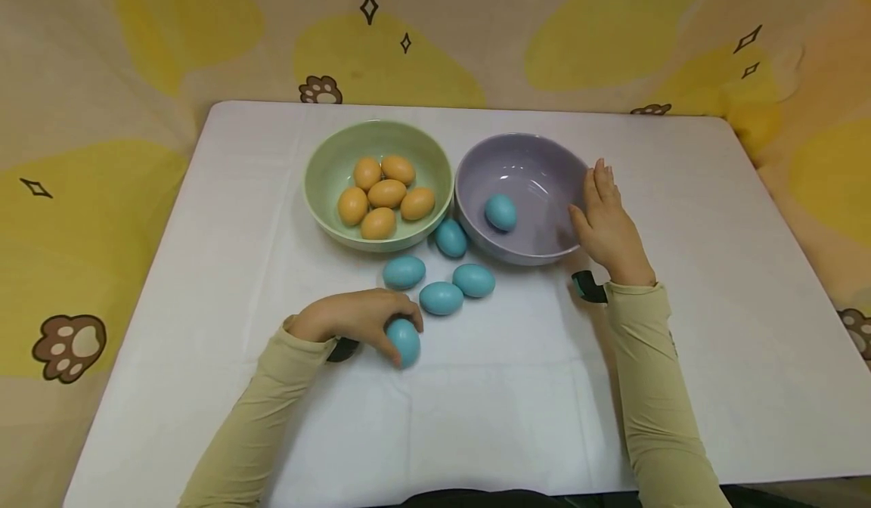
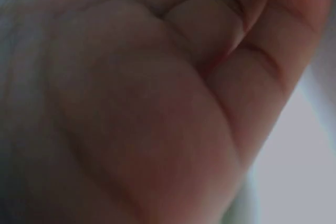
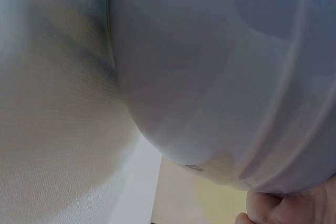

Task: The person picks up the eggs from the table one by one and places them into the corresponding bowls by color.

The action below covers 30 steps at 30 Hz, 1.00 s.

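Observation:
My left hand (image 1: 359, 317) holds a blue egg (image 1: 404, 343) between thumb and fingers, low over the white table. In the left wrist view the palm (image 2: 142, 103) and curled fingers fill the picture; only a sliver of blue shows at the top. At the right side of the purple bowl (image 1: 524, 247), my right hand (image 1: 609, 232) holds the rim, thumb over the inner side and fingers along the outside. One blue egg (image 1: 500, 212) lies in that bowl. In the right wrist view the bowl's outer wall (image 3: 199, 77) looms large, with fingertips (image 3: 268, 208) against it.
A green bowl (image 1: 320, 217) with several orange-yellow eggs (image 1: 387, 193) stands left of the purple one. Several loose blue eggs (image 1: 441, 298) lie in front of the bowls, one (image 1: 450, 238) between them. Patterned cloth (image 1: 422, 62) hangs behind the white table (image 1: 503, 410).

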Available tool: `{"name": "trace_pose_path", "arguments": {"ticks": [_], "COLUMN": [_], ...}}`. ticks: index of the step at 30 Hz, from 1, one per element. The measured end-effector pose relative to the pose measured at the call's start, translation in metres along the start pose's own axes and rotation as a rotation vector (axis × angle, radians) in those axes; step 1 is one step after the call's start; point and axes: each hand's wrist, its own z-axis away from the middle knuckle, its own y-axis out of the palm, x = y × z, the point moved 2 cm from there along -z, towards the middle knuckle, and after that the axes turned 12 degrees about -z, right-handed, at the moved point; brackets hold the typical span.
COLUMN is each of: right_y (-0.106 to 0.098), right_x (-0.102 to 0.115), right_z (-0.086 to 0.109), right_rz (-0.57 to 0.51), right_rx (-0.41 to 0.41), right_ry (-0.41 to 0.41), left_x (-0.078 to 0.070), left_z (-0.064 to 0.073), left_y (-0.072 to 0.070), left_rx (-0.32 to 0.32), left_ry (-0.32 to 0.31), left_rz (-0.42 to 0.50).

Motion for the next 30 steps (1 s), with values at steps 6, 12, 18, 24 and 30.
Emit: {"name": "trace_pose_path", "arguments": {"ticks": [6, 12, 18, 24, 30], "right_y": [0.0018, 0.0020, 0.0013, 0.0014, -0.0005], "right_x": [-0.0016, -0.0035, -0.0030, -0.0009, 0.0012], "right_z": [-0.0021, -0.0025, -0.0021, -0.0015, 0.0004], "right_rz": [-0.010, 0.002, 0.003, 0.003, 0.006], "right_rx": [-0.012, -0.012, 0.000, 0.011, 0.010], "right_ry": [-0.012, -0.011, 0.000, 0.004, 0.006], "left_x": [-0.0003, 0.0004, 0.0016, 0.0035, 0.0051], "left_z": [-0.0014, -0.0004, -0.0009, -0.0010, -0.0015], "left_y": [0.0019, 0.0015, 0.0016, 0.0013, -0.0003], "left_rx": [0.047, 0.041, 0.025, -0.005, -0.051], "left_ry": [-0.028, -0.002, 0.015, 0.011, 0.018], "left_rz": [0.023, 0.011, -0.010, -0.001, -0.011]}}
